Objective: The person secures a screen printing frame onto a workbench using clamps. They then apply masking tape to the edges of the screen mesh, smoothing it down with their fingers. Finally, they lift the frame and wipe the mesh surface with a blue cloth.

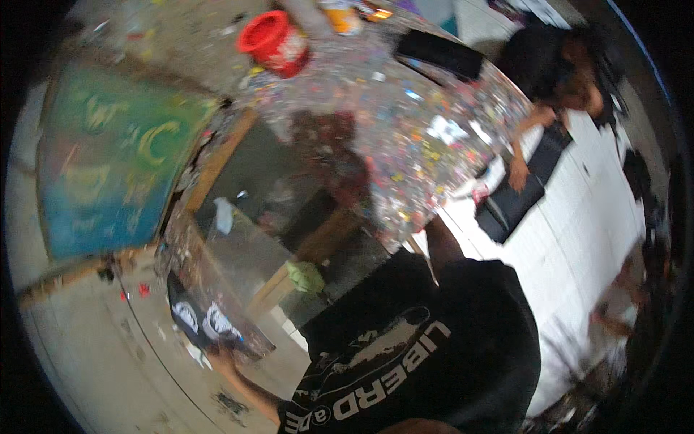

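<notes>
At the lower left, my left hand [220, 356] pinches the near edge of a dark flat piece with white prints [206, 318]. Whether that piece is cloth or sheet I cannot make out. It hangs beside the corner of a glass-like pane [253, 163] with a wooden frame edge. Over the pane lies a pale green scrap [304, 277]. Part of my right arm shows beyond my black printed shirt [434, 354], by the paint-spotted table; its hand and fingers cannot be made out. The picture is blurred by motion.
A red tub [275, 43] and a black tray-like object [439, 56] stand on the paint-spotted table [390, 145]. A green-blue framed screen [116, 159] leans at left. At right, another person's hand [519, 173] rests on black material [531, 181] over a white tiled surface [578, 217].
</notes>
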`<state>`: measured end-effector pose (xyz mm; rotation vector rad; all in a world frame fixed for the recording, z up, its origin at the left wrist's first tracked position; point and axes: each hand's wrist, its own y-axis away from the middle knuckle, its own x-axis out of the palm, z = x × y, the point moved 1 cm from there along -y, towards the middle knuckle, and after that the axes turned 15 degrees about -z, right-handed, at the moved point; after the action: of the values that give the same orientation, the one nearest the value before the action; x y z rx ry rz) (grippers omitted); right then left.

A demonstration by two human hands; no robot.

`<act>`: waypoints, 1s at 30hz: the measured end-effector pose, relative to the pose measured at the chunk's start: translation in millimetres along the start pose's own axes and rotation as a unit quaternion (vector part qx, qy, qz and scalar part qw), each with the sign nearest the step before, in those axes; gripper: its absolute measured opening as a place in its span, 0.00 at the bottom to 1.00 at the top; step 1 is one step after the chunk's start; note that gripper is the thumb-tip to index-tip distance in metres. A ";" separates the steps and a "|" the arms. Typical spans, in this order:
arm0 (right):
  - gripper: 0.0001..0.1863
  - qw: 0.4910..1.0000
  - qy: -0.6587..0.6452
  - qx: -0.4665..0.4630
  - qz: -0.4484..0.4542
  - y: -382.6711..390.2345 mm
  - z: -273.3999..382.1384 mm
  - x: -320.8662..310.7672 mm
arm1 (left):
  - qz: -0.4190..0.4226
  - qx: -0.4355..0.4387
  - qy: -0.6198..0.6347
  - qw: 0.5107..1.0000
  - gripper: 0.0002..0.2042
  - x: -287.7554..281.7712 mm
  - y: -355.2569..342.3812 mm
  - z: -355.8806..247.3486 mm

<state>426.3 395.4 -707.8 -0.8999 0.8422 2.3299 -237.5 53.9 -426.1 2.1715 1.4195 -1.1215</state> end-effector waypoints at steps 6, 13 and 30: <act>0.17 0.999 0.027 -0.029 -0.008 -6.8 7.9 -7.7 | -0.100 0.131 -0.125 0.978 0.08 10.1 32.4 -7.7; 0.16 0.999 0.033 -0.034 -0.014 -11.7 5.1 -10.8 | -0.149 0.138 -0.157 0.967 0.07 21.3 48.1 -42.2; 0.14 0.998 0.028 -0.052 -0.031 -8.3 4.7 -16.9 | -0.190 0.083 -0.171 0.963 0.09 35.6 61.7 -53.3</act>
<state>440.7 400.6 -695.8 -1.0240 0.7096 2.3230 -152.9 81.5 -427.7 1.7220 1.6649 -1.7112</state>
